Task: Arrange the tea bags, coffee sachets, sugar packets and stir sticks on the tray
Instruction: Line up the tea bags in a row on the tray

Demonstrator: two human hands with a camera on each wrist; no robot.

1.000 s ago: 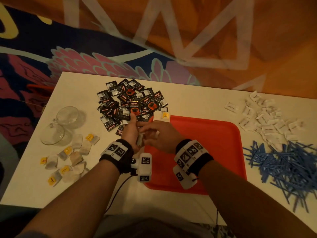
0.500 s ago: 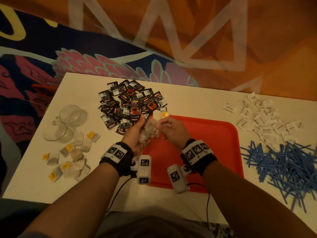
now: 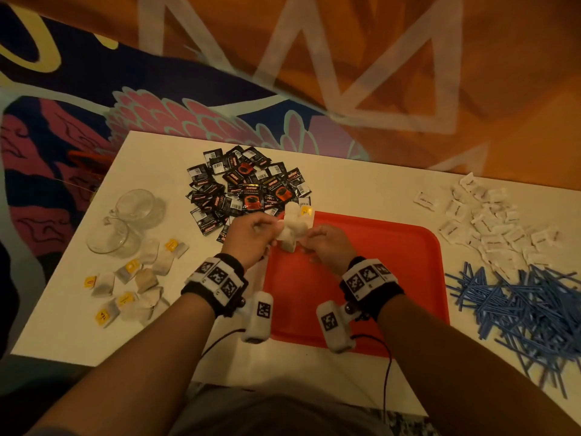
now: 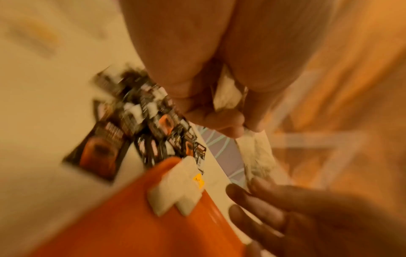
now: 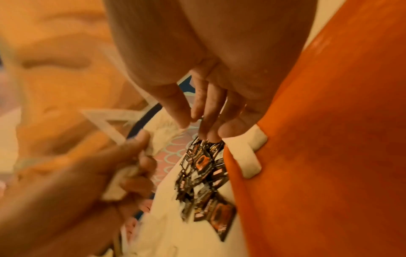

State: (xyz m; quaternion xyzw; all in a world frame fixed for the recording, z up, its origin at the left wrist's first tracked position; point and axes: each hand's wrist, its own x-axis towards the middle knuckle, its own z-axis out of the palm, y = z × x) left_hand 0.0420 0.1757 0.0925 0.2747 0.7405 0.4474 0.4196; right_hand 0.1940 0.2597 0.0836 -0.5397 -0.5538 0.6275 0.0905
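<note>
Over the far-left corner of the red tray (image 3: 377,265), both hands hold a small bunch of white tea bags (image 3: 290,236) between them. My left hand (image 3: 270,229) grips the bunch with curled fingers; in the left wrist view a tea bag (image 4: 226,93) sits in that fist and another (image 4: 257,147) hangs below. My right hand (image 3: 309,239) pinches the bunch's right edge. Two or three tea bags (image 3: 300,214), one with a yellow tag, lie on the tray's corner.
On the white table (image 3: 361,190), black coffee sachets (image 3: 248,190) are heaped beyond the tray's left corner. Loose tea bags (image 3: 138,278) and two glass cups (image 3: 125,221) sit at left. White sugar packets (image 3: 490,221) and blue stir sticks (image 3: 528,303) lie at right.
Both hands have moved from the tray's left edge toward its far-left corner. They have drawn apart, and the tea bag bunch now shows stretched between them.
</note>
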